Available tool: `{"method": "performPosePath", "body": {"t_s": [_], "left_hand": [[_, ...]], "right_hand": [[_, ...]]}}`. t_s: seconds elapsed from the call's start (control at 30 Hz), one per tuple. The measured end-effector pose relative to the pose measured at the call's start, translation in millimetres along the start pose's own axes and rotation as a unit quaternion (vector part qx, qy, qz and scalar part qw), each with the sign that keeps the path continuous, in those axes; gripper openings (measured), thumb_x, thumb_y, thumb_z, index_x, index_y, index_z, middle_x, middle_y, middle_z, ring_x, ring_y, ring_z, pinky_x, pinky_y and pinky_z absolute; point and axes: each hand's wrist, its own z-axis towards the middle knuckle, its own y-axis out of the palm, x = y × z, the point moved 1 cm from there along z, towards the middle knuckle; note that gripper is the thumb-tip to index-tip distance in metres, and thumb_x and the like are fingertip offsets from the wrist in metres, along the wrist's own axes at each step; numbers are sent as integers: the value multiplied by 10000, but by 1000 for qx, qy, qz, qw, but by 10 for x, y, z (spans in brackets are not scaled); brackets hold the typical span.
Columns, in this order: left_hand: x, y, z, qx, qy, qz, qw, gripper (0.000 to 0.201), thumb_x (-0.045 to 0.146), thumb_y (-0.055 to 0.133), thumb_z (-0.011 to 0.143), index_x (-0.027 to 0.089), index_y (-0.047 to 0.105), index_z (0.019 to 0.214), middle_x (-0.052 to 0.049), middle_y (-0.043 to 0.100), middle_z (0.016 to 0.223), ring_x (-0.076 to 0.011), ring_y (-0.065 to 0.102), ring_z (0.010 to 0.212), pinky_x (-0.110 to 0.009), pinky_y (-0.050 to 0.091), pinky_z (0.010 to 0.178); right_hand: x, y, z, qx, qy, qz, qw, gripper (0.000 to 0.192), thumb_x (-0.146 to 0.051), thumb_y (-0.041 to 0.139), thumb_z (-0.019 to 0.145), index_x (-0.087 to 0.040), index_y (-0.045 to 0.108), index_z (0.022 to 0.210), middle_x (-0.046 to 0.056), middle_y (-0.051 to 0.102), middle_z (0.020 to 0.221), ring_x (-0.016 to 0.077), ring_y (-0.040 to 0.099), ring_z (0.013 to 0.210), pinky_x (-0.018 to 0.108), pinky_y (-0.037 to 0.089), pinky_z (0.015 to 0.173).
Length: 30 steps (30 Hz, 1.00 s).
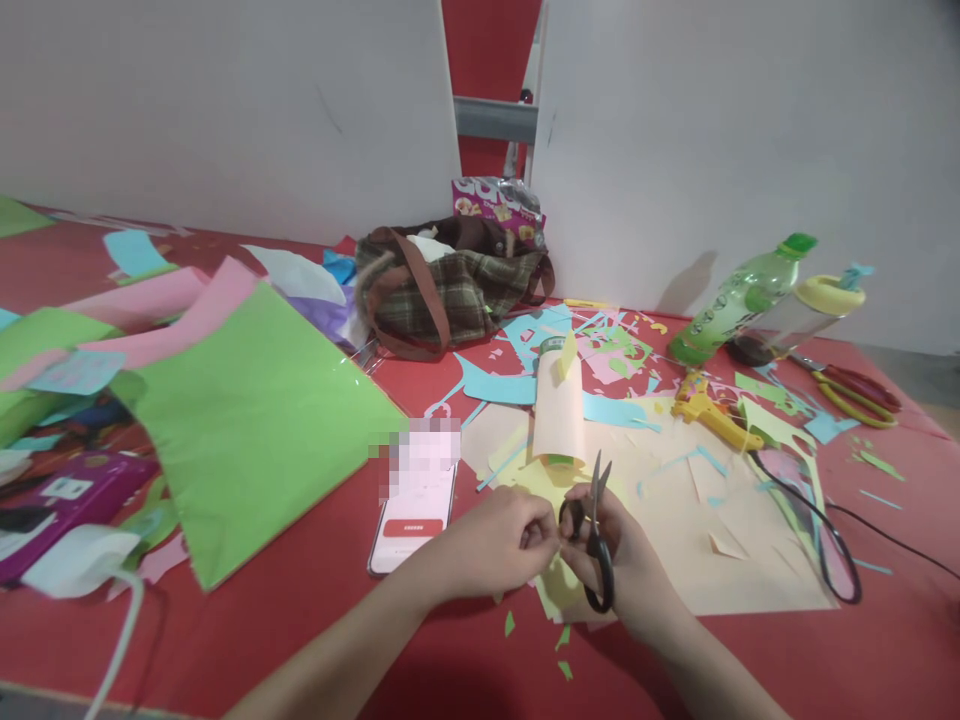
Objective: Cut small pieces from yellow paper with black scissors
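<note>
A red table [247, 600] has a large pale sheet [757, 580] on it. Just past both hands is a peach paper tube [559, 410], its long side pointing away. The left hand [491, 540] has curled fingers; I can't tell what they pinch. The right hand [630, 565], beside it, grips scissors [598, 550], whose tips point away, near the tube's close end. Little green bits [564, 670] lie nearer.
</note>
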Motion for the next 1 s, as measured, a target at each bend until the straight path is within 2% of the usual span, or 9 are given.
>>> {"method": "performPosePath", "body": {"t_s": [0.17, 0.37, 0.5, 0.63, 0.77, 0.87, 1.0], "left_hand": [[23, -13, 8, -1, -16, -23, 1000, 161, 213, 395, 740, 154, 501, 634, 25, 461, 528, -81, 417, 475, -177, 306, 457], [23, -4, 13, -9, 2, -10, 1000, 161, 198, 413, 737, 153, 491, 603, 27, 448, 521, -82, 418, 493, -186, 303, 476], [17, -23, 20, 16, -14, -86, 996, 143, 199, 421, 738, 151, 478, 616, 30, 446, 543, -77, 400, 504, -184, 312, 481], [16, -70, 25, 93, -31, -175, 980, 153, 227, 412, 760, 158, 447, 628, 32, 434, 580, -86, 411, 550, -196, 339, 525], [11, -91, 23, 144, -45, -233, 961, 161, 244, 430, 761, 162, 434, 623, 50, 384, 564, -75, 375, 524, -188, 321, 503], [18, -88, 22, 160, -53, -244, 955, 169, 246, 440, 758, 159, 436, 613, 51, 379, 554, -75, 362, 517, -187, 309, 493], [49, -82, 24, 160, -56, -254, 952, 168, 232, 451, 748, 159, 439, 597, 43, 435, 555, -78, 395, 522, -192, 325, 510]], "right_hand": [[-23, -11, 11, 32, -10, 24, 999, 326, -188, 638, 646, -240, 417, 879, -48, 468, 684, 79, 435, 525, 183, 336, 450], [23, -26, 1, 29, -11, 34, 999, 328, -192, 644, 650, -236, 432, 895, -47, 469, 688, 90, 449, 561, 196, 355, 493], [38, -35, 2, 32, 0, 29, 999, 325, -239, 635, 667, -232, 443, 929, -40, 475, 691, 100, 464, 578, 211, 364, 522], [-12, 4, -16, -26, -6, 32, 999, 352, -360, 606, 681, -214, 448, 960, -8, 485, 708, 145, 479, 654, 276, 377, 602], [-49, 54, -50, -104, -3, 44, 994, 379, -421, 559, 706, -210, 455, 1003, 13, 493, 725, 158, 470, 668, 305, 368, 624], [-47, 74, -64, -130, 1, 61, 990, 380, -425, 546, 717, -204, 458, 1013, 25, 499, 736, 161, 467, 679, 308, 364, 631], [-27, 81, -61, -136, -2, 80, 988, 393, -429, 550, 713, -193, 460, 1015, 27, 494, 726, 161, 463, 674, 304, 360, 625]]}}
